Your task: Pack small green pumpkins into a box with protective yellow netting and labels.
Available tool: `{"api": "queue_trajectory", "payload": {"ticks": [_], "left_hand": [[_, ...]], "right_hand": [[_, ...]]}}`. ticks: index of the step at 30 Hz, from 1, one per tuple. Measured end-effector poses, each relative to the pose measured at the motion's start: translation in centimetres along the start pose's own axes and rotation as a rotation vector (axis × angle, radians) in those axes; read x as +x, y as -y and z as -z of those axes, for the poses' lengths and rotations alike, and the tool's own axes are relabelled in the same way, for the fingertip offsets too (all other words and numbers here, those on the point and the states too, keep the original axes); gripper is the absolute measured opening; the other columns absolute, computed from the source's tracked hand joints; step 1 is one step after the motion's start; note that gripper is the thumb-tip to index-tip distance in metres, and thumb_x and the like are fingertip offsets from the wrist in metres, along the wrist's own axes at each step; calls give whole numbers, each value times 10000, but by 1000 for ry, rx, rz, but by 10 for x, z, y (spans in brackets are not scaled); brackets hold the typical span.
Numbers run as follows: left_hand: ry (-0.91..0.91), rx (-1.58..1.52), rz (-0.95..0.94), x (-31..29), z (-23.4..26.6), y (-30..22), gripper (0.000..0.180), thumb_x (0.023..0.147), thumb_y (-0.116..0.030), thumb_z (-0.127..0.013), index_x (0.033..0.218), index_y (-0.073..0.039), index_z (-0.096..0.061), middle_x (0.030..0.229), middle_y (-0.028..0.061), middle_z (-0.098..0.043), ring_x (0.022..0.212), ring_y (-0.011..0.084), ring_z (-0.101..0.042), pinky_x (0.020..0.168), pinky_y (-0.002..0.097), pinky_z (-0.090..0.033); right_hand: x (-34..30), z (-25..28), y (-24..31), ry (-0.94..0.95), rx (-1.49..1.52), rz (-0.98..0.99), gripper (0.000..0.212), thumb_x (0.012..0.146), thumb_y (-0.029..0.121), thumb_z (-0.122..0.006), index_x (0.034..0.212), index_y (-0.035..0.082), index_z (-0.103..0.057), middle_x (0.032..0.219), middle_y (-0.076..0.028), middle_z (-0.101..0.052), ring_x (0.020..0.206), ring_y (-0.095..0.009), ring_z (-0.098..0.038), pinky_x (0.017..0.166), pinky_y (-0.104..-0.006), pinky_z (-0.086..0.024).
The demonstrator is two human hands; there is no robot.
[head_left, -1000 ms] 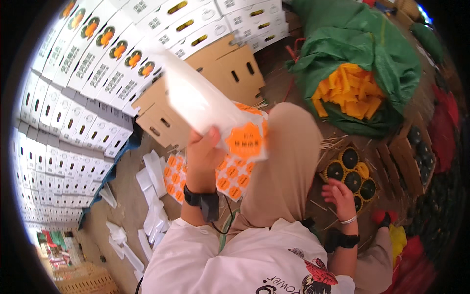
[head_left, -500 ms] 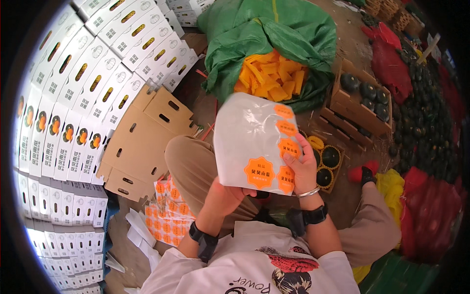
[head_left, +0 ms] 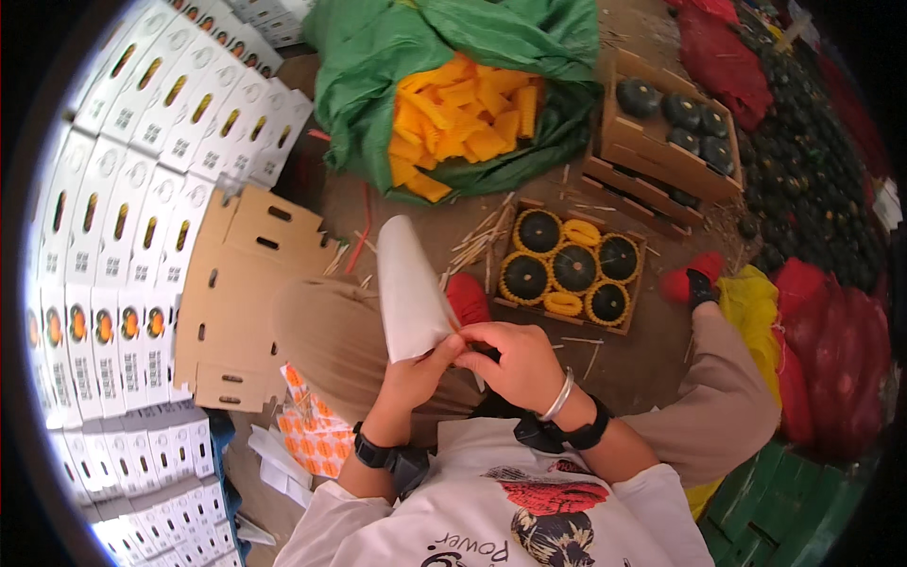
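Observation:
A white sheet of stickers (head_left: 406,293) stands curled in front of me, its pale side showing and its printed face turned away. My left hand (head_left: 419,378) grips its lower edge, the thumb on top. Thumb and forefinger of my right hand (head_left: 520,364) pinch at the sheet's right edge, right beside the left thumb; whether a single sticker is between them I cannot make out. Just beyond the hands lies an open cardboard box (head_left: 640,283) with several dark green pumpkins (head_left: 574,268) in yellow foam nets, plus spare foam rings (head_left: 564,303).
White printed cartons (head_left: 142,227) are stacked at left, beside flattened cardboard (head_left: 227,293). More orange sticker sheets (head_left: 316,439) lie by my left knee. Ahead are a green sack (head_left: 354,104) of yellow foam pieces (head_left: 463,109) and stacked pumpkin crates (head_left: 652,146). Loose pumpkins (head_left: 803,170) cover the far right.
The sheet has tilted up and curled, turning its orange printed face out of sight. My right hand has moved down from its right side to pinch the edge near my left thumb.

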State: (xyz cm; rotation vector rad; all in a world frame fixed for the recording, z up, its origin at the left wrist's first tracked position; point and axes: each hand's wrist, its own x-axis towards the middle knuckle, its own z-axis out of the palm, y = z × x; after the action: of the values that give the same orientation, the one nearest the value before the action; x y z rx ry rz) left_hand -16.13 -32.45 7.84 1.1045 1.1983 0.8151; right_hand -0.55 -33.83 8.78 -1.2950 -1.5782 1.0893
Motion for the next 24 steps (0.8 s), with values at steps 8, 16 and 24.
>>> {"api": "queue_trajectory", "payload": {"ticks": [8,16,24], "left_hand": [[27,29,124,20,-3,3,204,857,-169,-522,814,19,-587,679,46,-573,658,111,-553,567,247,-457],[14,405,160,44,2,5,231,872,-163,-481,933,51,-541,751,108,-574,643,133,-544,577,263,-449],[-59,302,193,57,-2,13,226,874,-166,-483,949,38,-542,755,29,-559,616,79,-513,524,213,-428]], "right_hand": [[21,6,-83,249,619,-431,174,742,163,-634,784,-6,-629,697,-33,-633,610,-66,-544,557,-245,-447],[100,62,-209,-431,-783,-206,121,730,136,-597,744,18,-619,739,-121,-608,665,-264,-595,569,-340,-488],[94,45,-273,-168,-955,-32,154,764,112,-538,808,-13,-617,956,-131,-594,933,-263,-557,721,-372,-499]]}}
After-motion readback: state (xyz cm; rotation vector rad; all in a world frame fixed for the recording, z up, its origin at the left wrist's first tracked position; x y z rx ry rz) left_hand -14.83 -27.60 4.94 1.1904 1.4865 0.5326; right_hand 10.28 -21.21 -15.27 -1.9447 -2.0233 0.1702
